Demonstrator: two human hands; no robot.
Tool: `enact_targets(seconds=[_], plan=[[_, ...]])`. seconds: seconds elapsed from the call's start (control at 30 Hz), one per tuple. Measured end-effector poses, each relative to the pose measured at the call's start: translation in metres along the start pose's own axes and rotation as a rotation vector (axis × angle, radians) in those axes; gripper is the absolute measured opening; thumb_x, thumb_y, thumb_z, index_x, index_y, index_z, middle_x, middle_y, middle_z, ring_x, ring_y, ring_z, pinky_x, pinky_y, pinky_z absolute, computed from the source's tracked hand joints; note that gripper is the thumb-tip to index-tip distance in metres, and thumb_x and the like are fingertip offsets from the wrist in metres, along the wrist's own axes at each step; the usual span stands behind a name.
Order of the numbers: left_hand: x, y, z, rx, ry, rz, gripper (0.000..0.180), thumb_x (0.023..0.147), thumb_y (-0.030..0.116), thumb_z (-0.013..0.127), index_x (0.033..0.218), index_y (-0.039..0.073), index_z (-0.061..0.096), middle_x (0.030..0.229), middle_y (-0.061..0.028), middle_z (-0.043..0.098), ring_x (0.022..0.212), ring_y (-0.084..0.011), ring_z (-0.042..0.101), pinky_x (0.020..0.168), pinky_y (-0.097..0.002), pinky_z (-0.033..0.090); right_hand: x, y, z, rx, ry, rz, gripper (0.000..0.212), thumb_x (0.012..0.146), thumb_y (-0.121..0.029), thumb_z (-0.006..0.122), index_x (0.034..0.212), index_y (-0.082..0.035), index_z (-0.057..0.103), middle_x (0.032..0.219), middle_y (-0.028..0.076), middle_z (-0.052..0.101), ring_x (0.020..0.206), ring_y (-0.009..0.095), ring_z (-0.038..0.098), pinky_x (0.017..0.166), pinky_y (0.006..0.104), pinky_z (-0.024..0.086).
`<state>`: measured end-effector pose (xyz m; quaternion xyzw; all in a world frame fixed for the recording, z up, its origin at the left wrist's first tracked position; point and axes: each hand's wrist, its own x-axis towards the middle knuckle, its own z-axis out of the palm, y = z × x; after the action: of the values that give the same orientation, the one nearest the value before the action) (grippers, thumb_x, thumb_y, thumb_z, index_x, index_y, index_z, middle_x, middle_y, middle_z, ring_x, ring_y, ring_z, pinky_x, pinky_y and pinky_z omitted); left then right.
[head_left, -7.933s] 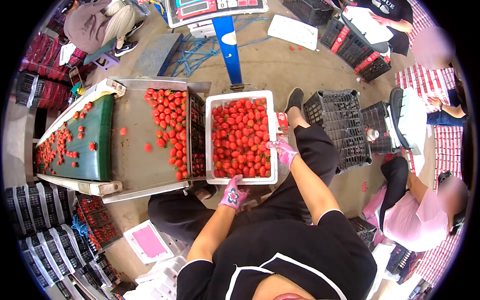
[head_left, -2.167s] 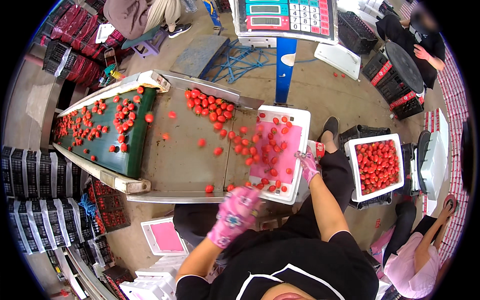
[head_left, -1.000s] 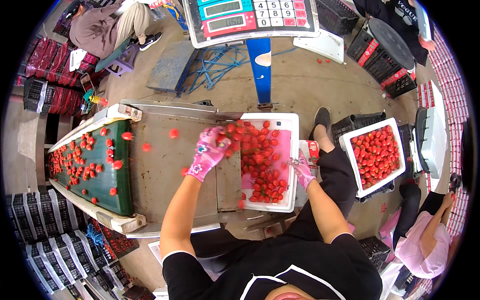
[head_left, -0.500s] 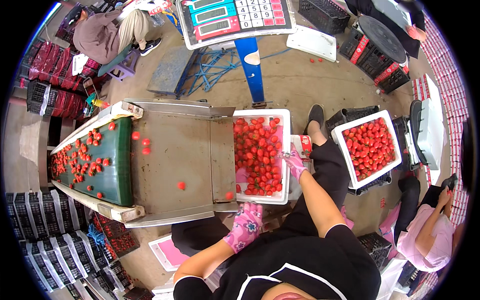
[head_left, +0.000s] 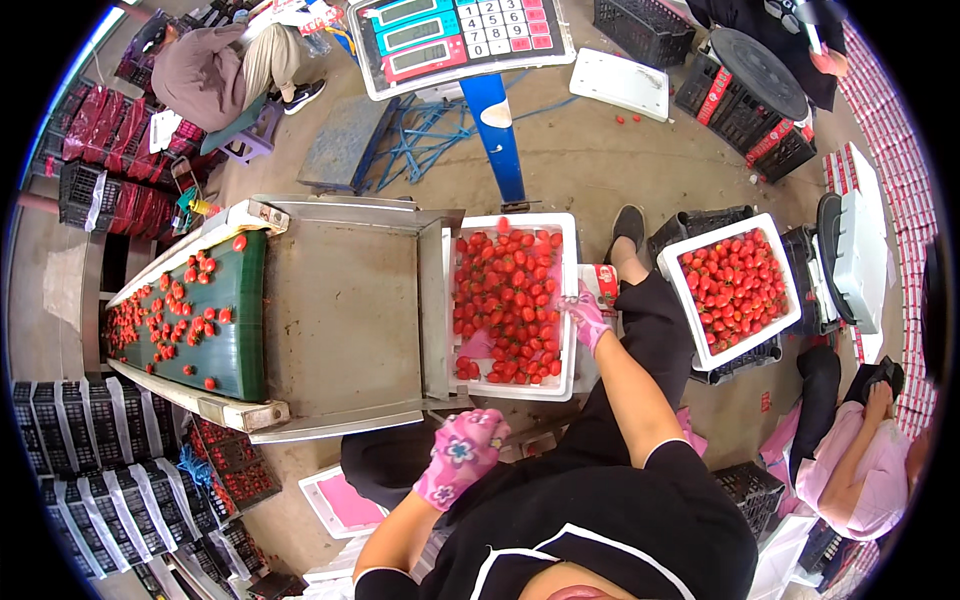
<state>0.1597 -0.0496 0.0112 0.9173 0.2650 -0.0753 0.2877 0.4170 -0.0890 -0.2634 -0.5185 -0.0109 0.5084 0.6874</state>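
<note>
While right hand (head_left: 588, 318) grips the white crate (head_left: 566, 300) rim, fingers curled shut, left hand (head_left: 462, 455) hangs loosely closed, holding nothing.
Crate of tomatoes (head_left: 507, 300) butts the steel chute (head_left: 340, 320) edge; chute surface bare.

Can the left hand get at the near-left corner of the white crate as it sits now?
Probably yes. The left hand hangs just below the metal chute's lip, beside the white crate, with nothing visible between them. The right hand is on the far rim.
</note>
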Motion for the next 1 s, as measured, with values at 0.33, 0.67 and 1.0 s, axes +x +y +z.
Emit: enact_targets(seconds=[0.33, 0.67, 1.0], plan=[[-0.016, -0.040, -0.023, -0.035, 0.398, -0.123, 0.009, 0.082, 0.011, 0.065, 0.089, 0.006, 0.063, 0.077, -0.0103, 0.067, 0.071, -0.0294, 0.065, 0.064, -0.0368, 0.051, -0.026, -0.030, -0.010, -1.138, 0.306, -0.456, 0.055, 0.080, -0.025, 0.065, 0.127, -0.003, 0.046, 0.106, 0.018, 0.057, 0.102, 0.030, 0.055, 0.091, 0.0397, 0.043], [-0.009, -0.060, -0.014, -0.167, 0.464, -0.063, 0.008, 0.079, 0.007, 0.067, 0.087, 0.008, 0.064, 0.075, -0.0096, 0.067, 0.066, -0.0285, 0.065, 0.061, -0.0366, 0.052, 0.018, -0.092, 0.078, -1.393, 0.044, -0.852, 0.018, 0.088, -0.016, 0.053, 0.103, -0.011, 0.061, 0.099, 0.012, 0.062, 0.096, 0.032, 0.058, 0.088, 0.0422, 0.044], [-0.010, -0.065, -0.011, -0.168, 0.436, -0.044, 0.019, 0.076, 0.004, 0.064, 0.093, 0.011, 0.063, 0.078, -0.0051, 0.068, 0.071, -0.0251, 0.066, 0.063, -0.0351, 0.051, 0.065, -0.062, 0.085, -2.034, 0.032, -0.803, 0.027, 0.085, -0.015, 0.046, 0.107, -0.010, 0.059, 0.104, 0.013, 0.059, 0.100, 0.028, 0.056, 0.084, 0.0411, 0.042]])
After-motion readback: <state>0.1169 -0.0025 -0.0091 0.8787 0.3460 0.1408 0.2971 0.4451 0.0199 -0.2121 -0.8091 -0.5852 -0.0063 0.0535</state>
